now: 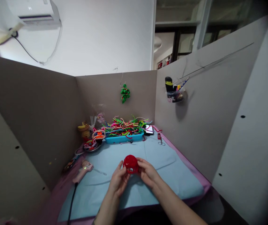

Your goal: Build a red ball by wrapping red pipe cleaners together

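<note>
A small round red fuzzy piece (131, 163), domed on top with gaps low on its near side, is held up over the blue cloth (157, 184). My left hand (119, 179) grips its left edge, thumb toward me. On the other side my right hand (148, 172) has its fingers and thumb closed on the right edge. The fingers behind the piece are partly hidden. To the left lies a pink glue gun (83, 172) with a black cord, its small light lit, beside a thin clear stick (100, 171).
At the back stands a blue tray (124, 138) heaped with colourful fuzzy stems. A metal bowl (96, 147) of crafted pieces sits left of it. Small scissors (161, 142) and a phone (149, 129) lie at back right. Grey partitions (195, 103) enclose the table.
</note>
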`<act>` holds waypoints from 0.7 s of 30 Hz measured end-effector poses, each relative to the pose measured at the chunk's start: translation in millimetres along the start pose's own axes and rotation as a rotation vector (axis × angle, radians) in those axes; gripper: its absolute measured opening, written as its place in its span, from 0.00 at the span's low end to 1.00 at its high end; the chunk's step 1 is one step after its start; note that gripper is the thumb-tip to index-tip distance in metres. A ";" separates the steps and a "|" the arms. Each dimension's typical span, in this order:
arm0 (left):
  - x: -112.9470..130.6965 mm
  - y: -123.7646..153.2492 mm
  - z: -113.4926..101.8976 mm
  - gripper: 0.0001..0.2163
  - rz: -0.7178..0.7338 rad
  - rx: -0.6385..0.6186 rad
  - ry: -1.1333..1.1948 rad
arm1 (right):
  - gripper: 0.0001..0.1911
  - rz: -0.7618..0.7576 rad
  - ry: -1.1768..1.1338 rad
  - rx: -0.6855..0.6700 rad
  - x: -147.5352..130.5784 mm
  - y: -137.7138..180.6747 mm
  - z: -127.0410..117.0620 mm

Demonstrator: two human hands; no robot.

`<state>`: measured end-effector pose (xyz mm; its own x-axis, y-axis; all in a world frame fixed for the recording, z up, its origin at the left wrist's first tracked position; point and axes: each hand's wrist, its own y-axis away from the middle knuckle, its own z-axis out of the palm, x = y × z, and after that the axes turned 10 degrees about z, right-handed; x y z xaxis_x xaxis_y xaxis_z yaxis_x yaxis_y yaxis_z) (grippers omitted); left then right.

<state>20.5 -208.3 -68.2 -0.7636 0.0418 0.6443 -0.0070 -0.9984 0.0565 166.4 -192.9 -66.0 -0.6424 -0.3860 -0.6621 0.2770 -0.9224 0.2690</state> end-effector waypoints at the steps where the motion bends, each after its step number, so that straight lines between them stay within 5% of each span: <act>1: 0.6 -1.4 0.0 0.29 -0.002 0.010 0.003 | 0.20 0.004 -0.010 0.001 -0.8 -3.0 0.5; 6: 4.5 -14.1 1.0 0.22 -0.010 0.060 0.013 | 0.21 0.016 0.072 0.026 0.4 -21.4 -0.9; 13: 23.3 -40.7 -5.9 0.20 0.093 0.279 -0.008 | 0.26 -0.235 0.533 0.325 -25.8 -68.6 -14.5; 21: 28.1 -38.7 -22.0 0.27 0.275 0.312 0.032 | 0.22 -0.451 0.815 0.268 -62.5 -135.4 -6.6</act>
<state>-14.9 -169.4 -69.0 -0.7296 -0.2312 0.6437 0.3926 -0.9122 0.1174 173.8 -43.7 -65.7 0.0720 0.0375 -0.9967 -0.1113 -0.9928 -0.0454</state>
